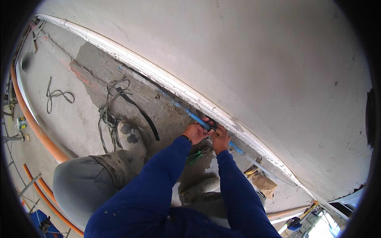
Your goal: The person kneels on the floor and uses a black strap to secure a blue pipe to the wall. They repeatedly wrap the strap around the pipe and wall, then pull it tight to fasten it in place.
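Observation:
A blue pipe (pixel 193 115) runs along the foot of the wall, partly sunk in the rough floor. Around its middle, between my hands, sits a short black piece (pixel 207 127), a fitting or wrapped tape; I cannot tell which. My left hand (pixel 193 133) closes round the pipe at this black piece, fingertips showing on the far side. Just to the right, my right hand (pixel 220 139) is closed with its fingers pinched at the black piece's other end, which it partly hides. Below the hands lie green-handled pliers (pixel 194 158) on the floor.
A white ledge (pixel 158 73) runs along the wall right behind the pipe. Left of my boot (pixel 131 137) lie tangled cords (pixel 109 113) and a black strip (pixel 145 115). Orange pipes (pixel 37 131) stand at far left; a brown paper bag (pixel 264 184) sits at right.

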{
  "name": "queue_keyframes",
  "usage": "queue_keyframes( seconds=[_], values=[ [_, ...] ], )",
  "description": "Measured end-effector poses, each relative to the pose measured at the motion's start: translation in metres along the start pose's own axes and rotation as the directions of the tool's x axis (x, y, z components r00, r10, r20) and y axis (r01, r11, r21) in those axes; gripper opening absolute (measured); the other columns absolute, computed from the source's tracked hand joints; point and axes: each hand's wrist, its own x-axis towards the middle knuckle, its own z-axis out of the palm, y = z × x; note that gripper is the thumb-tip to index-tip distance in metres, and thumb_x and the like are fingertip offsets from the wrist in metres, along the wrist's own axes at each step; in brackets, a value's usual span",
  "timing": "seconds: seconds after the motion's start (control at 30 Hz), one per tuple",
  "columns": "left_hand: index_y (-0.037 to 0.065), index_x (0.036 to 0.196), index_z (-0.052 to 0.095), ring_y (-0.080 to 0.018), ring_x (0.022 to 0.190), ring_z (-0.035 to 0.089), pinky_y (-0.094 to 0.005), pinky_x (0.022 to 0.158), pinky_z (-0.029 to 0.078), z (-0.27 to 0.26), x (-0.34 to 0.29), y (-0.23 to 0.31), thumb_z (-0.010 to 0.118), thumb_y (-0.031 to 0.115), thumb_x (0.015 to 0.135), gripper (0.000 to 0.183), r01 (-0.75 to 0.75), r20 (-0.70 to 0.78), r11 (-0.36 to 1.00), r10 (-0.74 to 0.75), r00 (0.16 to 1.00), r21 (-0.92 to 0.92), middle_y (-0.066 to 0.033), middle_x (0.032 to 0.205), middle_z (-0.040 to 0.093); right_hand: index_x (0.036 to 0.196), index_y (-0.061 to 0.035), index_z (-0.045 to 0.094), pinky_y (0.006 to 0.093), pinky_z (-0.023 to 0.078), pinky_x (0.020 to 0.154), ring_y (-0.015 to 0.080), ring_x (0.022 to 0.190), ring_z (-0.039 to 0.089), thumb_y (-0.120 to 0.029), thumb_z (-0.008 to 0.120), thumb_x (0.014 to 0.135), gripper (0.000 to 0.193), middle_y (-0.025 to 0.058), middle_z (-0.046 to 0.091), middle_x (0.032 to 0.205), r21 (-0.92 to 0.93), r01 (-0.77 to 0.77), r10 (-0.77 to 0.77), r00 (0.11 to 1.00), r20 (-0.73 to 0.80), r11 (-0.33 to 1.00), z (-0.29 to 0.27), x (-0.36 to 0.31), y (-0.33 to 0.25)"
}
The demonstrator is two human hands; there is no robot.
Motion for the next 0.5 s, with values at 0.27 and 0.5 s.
queue_keyframes(
  seconds=[0.27,0.5],
  values=[
    [0.021,0.146,0.063,-0.0232,0.102,0.07,-0.0463,0.098,0.054,0.01,-0.006,-0.001,0.054,-0.005,0.095,0.058,0.062,-0.089,0.992,-0.052,0.995,0.114,-0.0051,0.121,0.07,0.088,-0.0177,0.081,0.0509,0.031,0.115,0.0316,0.13,0.059,-0.033,0.074,0.094,0.018,0.0087,0.07,0.136,0.021,0.024,-0.024,1.0,-0.002,0.999,-0.006,-0.003,-0.008],
    [0.013,0.136,0.068,-0.0212,0.098,0.072,-0.0367,0.085,0.057,0.009,-0.002,-0.014,0.059,0.007,0.102,0.036,0.065,-0.247,0.759,0.129,0.96,0.648,-0.0043,0.109,0.074,0.086,-0.0213,0.082,0.0534,0.029,0.114,0.0306,0.128,0.059,-0.033,0.075,0.091,0.015,0.0001,0.071,0.131,0.091,0.003,-0.006,0.999,0.037,0.996,-0.004,-0.005,-0.006]
  ],
)
